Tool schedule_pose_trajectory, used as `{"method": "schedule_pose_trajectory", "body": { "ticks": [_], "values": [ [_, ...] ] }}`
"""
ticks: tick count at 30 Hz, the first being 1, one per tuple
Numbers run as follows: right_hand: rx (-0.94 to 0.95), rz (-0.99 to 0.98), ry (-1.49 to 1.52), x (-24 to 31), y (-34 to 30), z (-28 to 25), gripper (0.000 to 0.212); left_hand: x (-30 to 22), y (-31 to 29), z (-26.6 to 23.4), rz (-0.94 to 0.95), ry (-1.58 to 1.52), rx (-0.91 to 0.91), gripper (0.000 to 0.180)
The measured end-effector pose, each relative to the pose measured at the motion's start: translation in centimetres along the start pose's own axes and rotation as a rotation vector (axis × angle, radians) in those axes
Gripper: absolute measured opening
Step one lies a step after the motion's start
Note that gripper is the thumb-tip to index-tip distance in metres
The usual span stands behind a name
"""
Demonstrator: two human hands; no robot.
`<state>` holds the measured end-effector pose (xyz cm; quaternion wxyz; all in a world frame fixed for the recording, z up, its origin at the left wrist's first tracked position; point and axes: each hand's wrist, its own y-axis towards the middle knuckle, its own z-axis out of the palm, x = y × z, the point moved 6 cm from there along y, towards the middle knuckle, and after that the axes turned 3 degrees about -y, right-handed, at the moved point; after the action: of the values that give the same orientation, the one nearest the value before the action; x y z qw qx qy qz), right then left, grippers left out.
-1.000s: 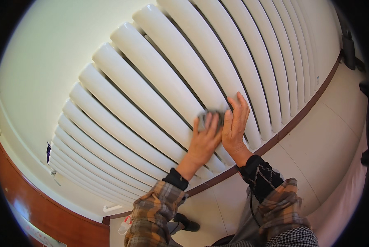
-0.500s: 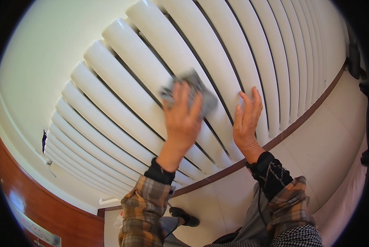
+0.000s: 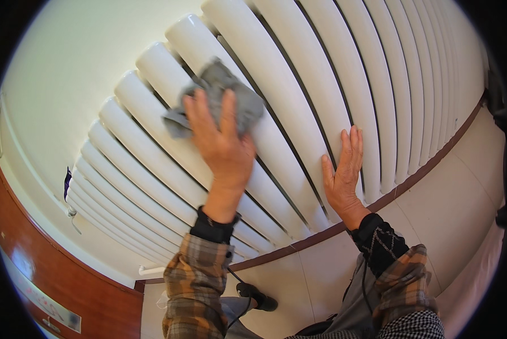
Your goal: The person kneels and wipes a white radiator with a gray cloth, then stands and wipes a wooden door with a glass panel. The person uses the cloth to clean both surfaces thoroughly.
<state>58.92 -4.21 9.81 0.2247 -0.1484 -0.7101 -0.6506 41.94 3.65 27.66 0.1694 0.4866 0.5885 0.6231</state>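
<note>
A white radiator point(image 3: 298, 141) with thick upright tubes fills the view in front of me. My left hand point(image 3: 224, 147) presses a crumpled grey cloth point(image 3: 219, 93) against its tubes, left of the middle. The cloth spreads out beyond the fingertips on both sides, and part of it lies hidden under the palm. Lower on the tubes, to the right, my right hand point(image 3: 345, 172) is open with nothing in it. Its fingers point upward along a tube, with the thumb apart.
A brown baseboard point(image 3: 400, 186) runs along the wall below the radiator, above a pale tiled floor point(image 3: 445, 186). At the lower left stands a reddish-brown wooden door point(image 3: 95, 288). A white pipe point(image 3: 151, 271) leaves the radiator's lower left. My black shoe point(image 3: 257, 296) is on the floor.
My left hand has moved the grey cloth up and to the left across the tubes. The right hand has shifted slightly, its fingers now lying flatter on the radiator.
</note>
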Motion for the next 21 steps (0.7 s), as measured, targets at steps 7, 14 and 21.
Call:
{"method": "schedule_pose_trajectory", "body": {
  "ticks": [7,14,21],
  "values": [
    [0.011,-0.034,-0.009,0.2,-0.1,0.0,0.067,-4.2,-11.9,0.1,0.306,-0.177,0.522,0.049],
    [-0.007,-0.026,-0.019,0.1,0.0,0.0,0.066,4.0,0.4,-2.9,-0.013,0.131,0.141,0.081],
    [-0.004,-0.034,-0.048,0.1,0.2,0.0,0.065,-1.1,-7.2,-1.5,0.256,-0.154,0.34,0.062]
  ]
}}
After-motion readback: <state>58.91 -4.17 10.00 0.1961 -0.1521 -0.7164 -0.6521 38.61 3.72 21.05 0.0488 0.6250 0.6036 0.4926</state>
